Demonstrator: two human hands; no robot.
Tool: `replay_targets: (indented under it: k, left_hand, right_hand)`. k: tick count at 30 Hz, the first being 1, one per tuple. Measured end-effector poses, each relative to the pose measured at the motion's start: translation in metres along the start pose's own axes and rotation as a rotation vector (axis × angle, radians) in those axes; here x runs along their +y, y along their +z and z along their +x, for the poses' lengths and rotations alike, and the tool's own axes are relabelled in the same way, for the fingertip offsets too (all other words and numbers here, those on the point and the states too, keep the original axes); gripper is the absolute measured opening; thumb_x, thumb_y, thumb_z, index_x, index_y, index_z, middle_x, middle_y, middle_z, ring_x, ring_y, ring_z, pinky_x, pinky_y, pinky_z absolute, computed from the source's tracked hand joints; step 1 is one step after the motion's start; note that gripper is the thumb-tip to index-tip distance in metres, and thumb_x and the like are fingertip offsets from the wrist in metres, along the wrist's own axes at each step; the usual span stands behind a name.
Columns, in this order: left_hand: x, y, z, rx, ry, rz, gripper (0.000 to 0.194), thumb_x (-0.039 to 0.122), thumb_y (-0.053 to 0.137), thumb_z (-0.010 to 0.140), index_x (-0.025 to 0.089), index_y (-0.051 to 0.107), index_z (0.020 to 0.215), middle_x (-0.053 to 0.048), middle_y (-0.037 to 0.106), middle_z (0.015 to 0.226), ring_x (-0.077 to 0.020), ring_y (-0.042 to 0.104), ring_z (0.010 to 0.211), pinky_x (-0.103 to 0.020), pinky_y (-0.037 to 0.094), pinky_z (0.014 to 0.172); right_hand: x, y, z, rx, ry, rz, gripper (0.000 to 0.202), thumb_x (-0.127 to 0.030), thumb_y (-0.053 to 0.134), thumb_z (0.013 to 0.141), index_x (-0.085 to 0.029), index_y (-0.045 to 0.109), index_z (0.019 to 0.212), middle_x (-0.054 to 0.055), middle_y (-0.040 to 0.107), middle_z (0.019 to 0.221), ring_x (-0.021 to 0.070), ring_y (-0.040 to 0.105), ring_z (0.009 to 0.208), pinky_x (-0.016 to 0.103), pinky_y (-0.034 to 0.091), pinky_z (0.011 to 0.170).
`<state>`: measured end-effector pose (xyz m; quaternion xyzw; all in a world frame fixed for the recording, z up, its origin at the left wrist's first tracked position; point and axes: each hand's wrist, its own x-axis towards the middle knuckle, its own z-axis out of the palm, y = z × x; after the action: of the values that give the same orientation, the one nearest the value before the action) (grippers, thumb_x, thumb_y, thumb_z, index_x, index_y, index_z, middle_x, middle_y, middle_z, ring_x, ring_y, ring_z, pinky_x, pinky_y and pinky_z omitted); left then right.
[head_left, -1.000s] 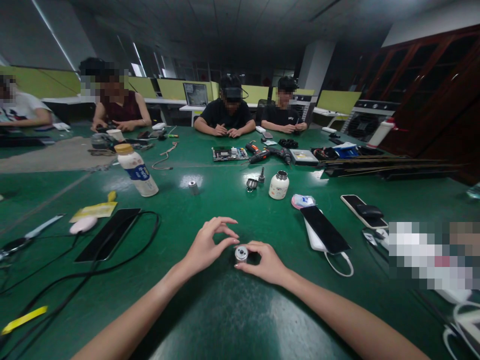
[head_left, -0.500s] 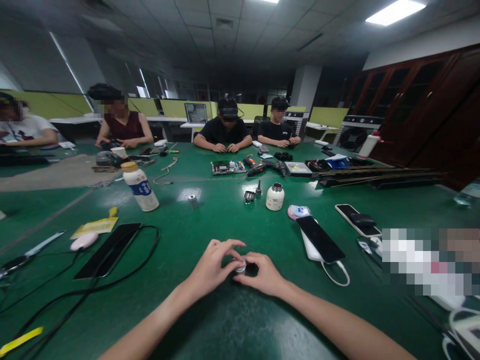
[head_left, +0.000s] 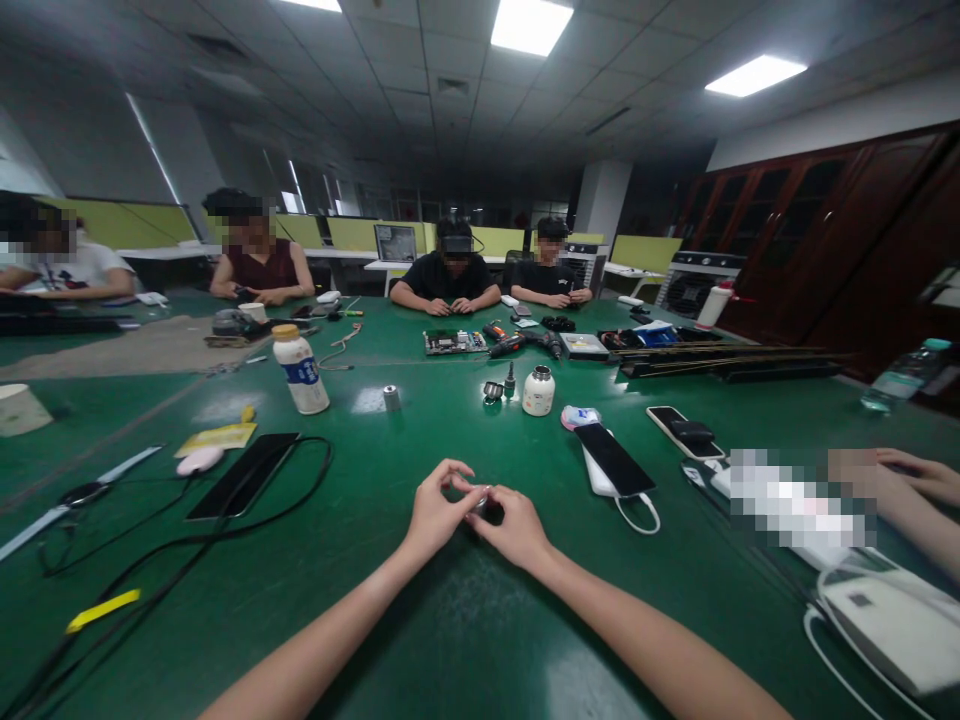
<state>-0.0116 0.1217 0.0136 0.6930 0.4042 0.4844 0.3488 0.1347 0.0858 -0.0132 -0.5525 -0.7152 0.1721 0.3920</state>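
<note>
A small silvery round metal piece [head_left: 481, 506] sits between my two hands at the middle of the green table [head_left: 480, 620], mostly hidden by the fingers. My left hand [head_left: 436, 512] pinches it from the left, thumb and fingertips at its top, the index finger arched. From the right, my right hand [head_left: 519, 530] curls thumb and index finger around its side. Farther forward and left stands a small metal cylinder [head_left: 391, 398]. A white jar-like bottle [head_left: 538, 391] without a lid stands forward right, with a dark small lid-like part [head_left: 493, 392] beside it.
To the left lie a black tablet [head_left: 244, 476], dark cables and a milk bottle [head_left: 301, 370]. A phone on a power bank [head_left: 615, 460] lies right. Farther back are a circuit board [head_left: 454, 343] and drills [head_left: 517, 340]. Co-workers sit opposite; another person's hand [head_left: 919, 475] shows at right.
The camera view has tilted up and shifted, bringing more of the right side into sight. Both hands stay around the metal piece, the left fingers now closer in over it.
</note>
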Motion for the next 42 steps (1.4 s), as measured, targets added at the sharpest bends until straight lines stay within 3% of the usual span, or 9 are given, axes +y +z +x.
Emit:
replay_targets:
  k: [5, 10, 16, 21, 25, 29, 36, 42]
  left_hand:
    - [-0.002, 0.007, -0.012, 0.117, 0.069, 0.12, 0.017, 0.034, 0.069, 0.077, 0.02, 0.062, 0.084, -0.002, 0.07, 0.079, -0.0208, 0.066, 0.08, -0.035, 0.049, 0.075]
    - [-0.008, 0.005, -0.017, 0.147, 0.141, 0.215, 0.016, 0.037, 0.068, 0.079, 0.021, 0.07, 0.077, -0.006, 0.067, 0.1, -0.0245, 0.06, 0.101, -0.041, 0.047, 0.089]
    - [-0.007, 0.0, -0.016, 0.111, 0.213, 0.287, 0.017, 0.035, 0.066, 0.082, 0.023, 0.073, 0.073, -0.006, 0.068, 0.096, -0.0243, 0.057, 0.099, -0.043, 0.045, 0.092]
    - [-0.007, -0.002, -0.015, 0.071, 0.277, 0.347, 0.013, 0.032, 0.065, 0.083, 0.025, 0.074, 0.077, -0.005, 0.07, 0.096, -0.0245, 0.056, 0.099, -0.043, 0.044, 0.092]
    - [-0.006, -0.001, -0.016, 0.145, 0.307, 0.389, 0.013, 0.034, 0.066, 0.084, 0.026, 0.075, 0.079, -0.003, 0.072, 0.088, -0.0242, 0.056, 0.095, -0.042, 0.042, 0.09]
    - [-0.01, -0.011, -0.004, 0.241, 0.289, 0.434, 0.019, 0.04, 0.063, 0.086, 0.027, 0.076, 0.082, -0.004, 0.072, 0.087, -0.025, 0.055, 0.093, -0.042, 0.042, 0.088]
    - [-0.044, -0.047, 0.017, 0.174, 0.123, 0.666, 0.028, 0.051, 0.062, 0.083, 0.028, 0.079, 0.079, -0.007, 0.073, 0.086, -0.0286, 0.051, 0.091, -0.044, 0.04, 0.082]
    - [-0.056, -0.045, 0.012, 0.097, 0.074, 0.746, 0.021, 0.048, 0.066, 0.08, 0.032, 0.08, 0.08, -0.008, 0.074, 0.092, -0.0315, 0.048, 0.093, -0.046, 0.037, 0.081]
  right_hand:
    - [0.0, 0.003, -0.006, 0.027, -0.02, -0.117, 0.012, -0.03, 0.065, 0.084, -0.019, 0.067, 0.087, 0.004, 0.071, 0.083, 0.019, 0.065, 0.077, 0.027, 0.045, 0.07]
    - [-0.002, -0.001, -0.009, 0.041, -0.126, -0.32, 0.019, -0.036, 0.06, 0.087, -0.018, 0.064, 0.089, 0.007, 0.07, 0.083, 0.0221, 0.063, 0.08, 0.032, 0.043, 0.074]
    - [-0.002, -0.005, -0.01, 0.082, -0.246, -0.437, 0.025, -0.038, 0.06, 0.086, -0.015, 0.064, 0.094, 0.012, 0.069, 0.09, 0.0272, 0.06, 0.091, 0.041, 0.04, 0.088]
    - [-0.001, -0.005, -0.008, 0.074, -0.253, -0.44, 0.026, -0.039, 0.06, 0.086, -0.015, 0.065, 0.095, 0.012, 0.069, 0.091, 0.0271, 0.059, 0.09, 0.042, 0.04, 0.091]
    - [0.0, -0.005, -0.008, 0.063, -0.257, -0.454, 0.029, -0.041, 0.06, 0.086, -0.014, 0.065, 0.096, 0.013, 0.069, 0.094, 0.0277, 0.059, 0.094, 0.044, 0.04, 0.095]
    - [0.0, -0.006, -0.008, 0.072, -0.296, -0.459, 0.032, -0.044, 0.059, 0.087, -0.016, 0.064, 0.1, 0.013, 0.069, 0.098, 0.0312, 0.056, 0.111, 0.049, 0.032, 0.107]
    - [0.005, -0.004, -0.006, 0.028, -0.317, -0.4, 0.034, -0.042, 0.061, 0.086, -0.014, 0.063, 0.104, 0.014, 0.069, 0.102, 0.0309, 0.054, 0.118, 0.049, 0.032, 0.109]
    - [0.009, -0.006, -0.005, -0.038, -0.286, -0.315, 0.034, -0.04, 0.062, 0.085, -0.013, 0.062, 0.107, 0.014, 0.068, 0.106, 0.0285, 0.058, 0.111, 0.044, 0.042, 0.1]
